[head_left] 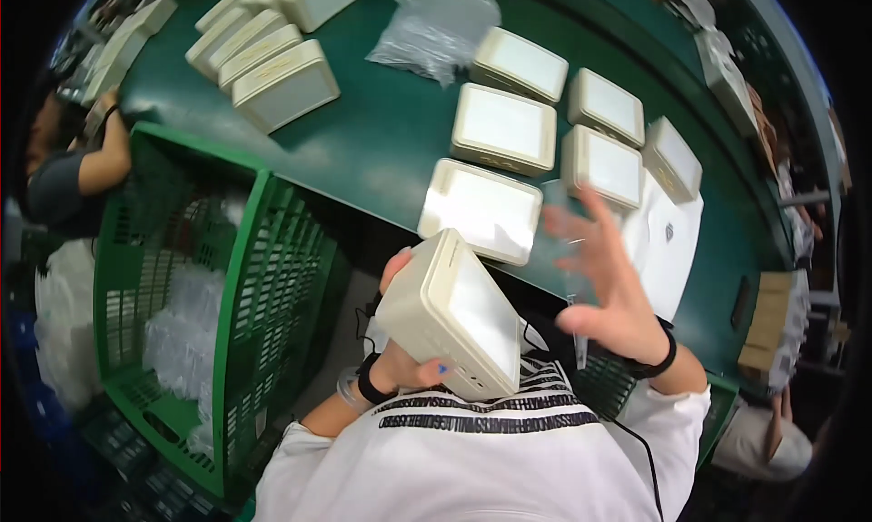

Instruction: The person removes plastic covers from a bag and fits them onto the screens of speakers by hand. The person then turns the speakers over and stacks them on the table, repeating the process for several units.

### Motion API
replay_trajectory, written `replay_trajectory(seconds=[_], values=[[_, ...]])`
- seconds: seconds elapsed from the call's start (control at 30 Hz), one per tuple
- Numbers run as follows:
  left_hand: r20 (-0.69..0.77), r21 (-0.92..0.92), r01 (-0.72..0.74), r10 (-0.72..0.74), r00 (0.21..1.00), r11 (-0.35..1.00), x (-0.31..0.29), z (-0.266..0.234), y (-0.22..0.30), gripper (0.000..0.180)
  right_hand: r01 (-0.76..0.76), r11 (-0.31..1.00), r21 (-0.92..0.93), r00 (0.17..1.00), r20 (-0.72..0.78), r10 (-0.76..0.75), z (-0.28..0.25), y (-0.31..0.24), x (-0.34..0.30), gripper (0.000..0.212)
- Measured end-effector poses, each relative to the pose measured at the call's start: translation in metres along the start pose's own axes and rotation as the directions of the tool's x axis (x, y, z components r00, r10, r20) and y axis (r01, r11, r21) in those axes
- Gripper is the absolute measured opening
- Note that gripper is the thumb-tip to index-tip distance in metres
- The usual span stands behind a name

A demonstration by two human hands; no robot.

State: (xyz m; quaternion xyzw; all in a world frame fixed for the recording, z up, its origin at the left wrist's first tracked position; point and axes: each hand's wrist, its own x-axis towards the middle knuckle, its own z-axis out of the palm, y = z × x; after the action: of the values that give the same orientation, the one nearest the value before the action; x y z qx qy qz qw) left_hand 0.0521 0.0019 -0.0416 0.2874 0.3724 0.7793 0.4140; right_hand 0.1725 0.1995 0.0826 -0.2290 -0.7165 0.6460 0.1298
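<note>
My left hand (404, 367) grips a beige box-shaped device (413, 318) with rounded edges and a white top panel, held tilted in front of my chest. Its thumb lies along the near side, and fingertips show at the far left edge. To the right of the device, my right hand (613, 286) is raised, fingers spread and slightly blurred. A strip of clear plastic (579, 336) hangs by it; whether the hand touches it I cannot tell. Just beyond, another beige device (481, 208) lies white side up at the table edge.
Several similar devices (513, 127) lie on the green table (363, 149). More devices (283, 86) stand in a row at the far left, near a clear plastic bag pile (436, 27). A green crate (245, 304) holding clear plastic stands left. Another person's arm (104, 163) is beyond it.
</note>
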Motion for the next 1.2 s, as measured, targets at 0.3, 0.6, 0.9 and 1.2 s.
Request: replay_trajectory(seconds=[0.3,0.6,0.9,1.2], values=[[0.049,0.060,-0.167,0.164,0.985,0.984,0.010,0.010,-0.010,0.121,0.180,0.938,-0.296,0.925,0.374,-0.060,0.031,0.017,-0.007,0.105],[0.080,0.137,-0.188,0.178,0.981,0.972,0.015,0.005,-0.014,0.121,0.264,0.922,-0.285,0.912,0.386,-0.142,0.038,0.042,-0.006,0.099],[0.044,0.158,-0.163,0.157,0.987,0.974,0.022,0.007,-0.014,0.116,0.352,0.901,-0.254,0.906,0.333,-0.261,0.043,0.053,-0.003,0.084],[0.155,0.336,-0.232,0.190,0.970,0.913,0.046,0.021,0.009,0.109,0.481,0.864,-0.148,0.876,0.115,-0.468,0.051,0.076,-0.012,0.095]])
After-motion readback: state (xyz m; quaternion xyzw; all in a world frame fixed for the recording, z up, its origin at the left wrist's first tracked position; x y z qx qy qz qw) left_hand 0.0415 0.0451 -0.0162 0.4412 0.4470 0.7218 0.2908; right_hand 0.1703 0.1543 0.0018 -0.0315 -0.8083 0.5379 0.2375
